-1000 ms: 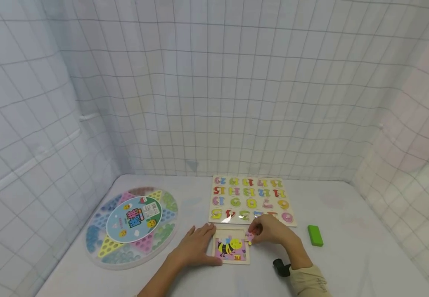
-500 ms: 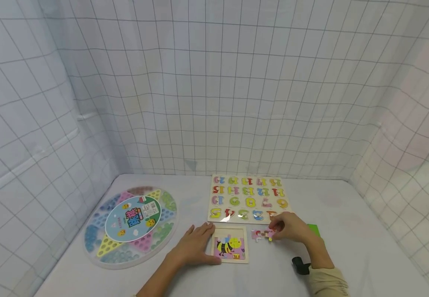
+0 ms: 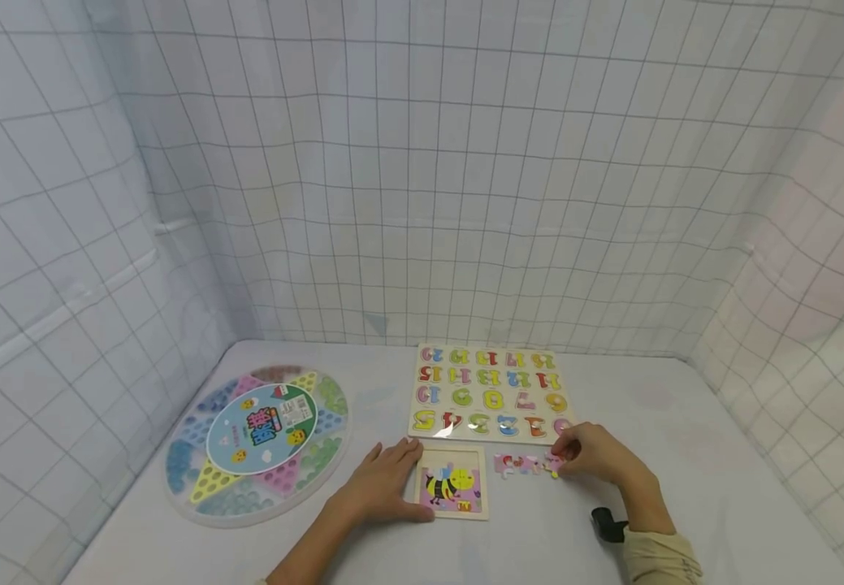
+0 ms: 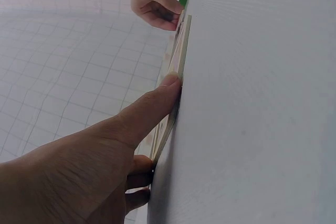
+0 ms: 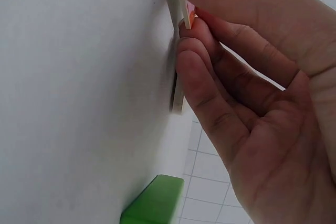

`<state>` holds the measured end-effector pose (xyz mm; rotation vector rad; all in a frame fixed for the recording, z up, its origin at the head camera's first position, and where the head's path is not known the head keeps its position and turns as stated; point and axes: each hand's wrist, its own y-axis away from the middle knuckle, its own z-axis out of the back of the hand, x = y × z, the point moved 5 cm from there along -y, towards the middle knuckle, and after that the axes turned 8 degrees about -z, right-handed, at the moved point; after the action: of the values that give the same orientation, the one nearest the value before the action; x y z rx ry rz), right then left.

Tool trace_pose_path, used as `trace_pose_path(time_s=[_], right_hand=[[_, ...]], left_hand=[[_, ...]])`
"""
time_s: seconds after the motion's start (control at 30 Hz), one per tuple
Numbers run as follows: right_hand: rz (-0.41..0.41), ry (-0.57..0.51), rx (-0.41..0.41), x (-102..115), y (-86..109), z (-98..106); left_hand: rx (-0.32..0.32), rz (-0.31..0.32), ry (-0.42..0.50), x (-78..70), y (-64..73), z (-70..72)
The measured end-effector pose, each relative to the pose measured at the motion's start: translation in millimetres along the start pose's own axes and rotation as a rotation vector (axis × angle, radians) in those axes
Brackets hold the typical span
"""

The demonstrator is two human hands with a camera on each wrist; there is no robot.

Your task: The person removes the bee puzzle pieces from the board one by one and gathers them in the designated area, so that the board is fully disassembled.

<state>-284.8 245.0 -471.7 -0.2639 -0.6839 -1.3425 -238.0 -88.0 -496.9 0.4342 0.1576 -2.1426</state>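
A small wooden puzzle tray (image 3: 483, 481) with a bee picture of several pieces lies in front of me; bare wood shows along its top. My left hand (image 3: 385, 487) rests at the tray's left side, fingers extended to its upper corner and thumb on its lower edge. To the right of the tray, pink puzzle pieces (image 3: 518, 464) lie in a short row on the table. My right hand (image 3: 600, 457) pinches the puzzle piece (image 5: 189, 14) at the row's right end between thumb and fingers. Part of that piece is hidden by the fingertips.
A number board (image 3: 493, 378) lies just behind the tray. On the left is a round Chinese checkers set (image 3: 261, 429). A green block (image 5: 157, 200) lies by my right hand, hidden in the head view. Grid-patterned cloth (image 3: 422, 203) surrounds the table.
My right hand has moved right, away from the tray's edge, with pink puzzle pieces now spread in a row. The green block has become covered by my right hand. My left hand stays put.
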Motion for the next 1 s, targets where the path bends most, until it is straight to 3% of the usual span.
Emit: trace_pose_path(time_s=[0.43,0.83,1.0], right_hand=[[-0.023,0.036,0.002,1.8,-1.4,-5.6],[0.005,0.049,-0.001,3.6,-0.5,-6.4],[-0.032,0.040,-0.015,4.7,-0.4,-4.5]], left_hand=[[0.000,0.003,-0.009,1.0,0.2,-1.6],[-0.001,0.012,-0.031,1.2,-0.4,-1.7],[0.020,0.004,-0.034,0.3,0.1,0.9]])
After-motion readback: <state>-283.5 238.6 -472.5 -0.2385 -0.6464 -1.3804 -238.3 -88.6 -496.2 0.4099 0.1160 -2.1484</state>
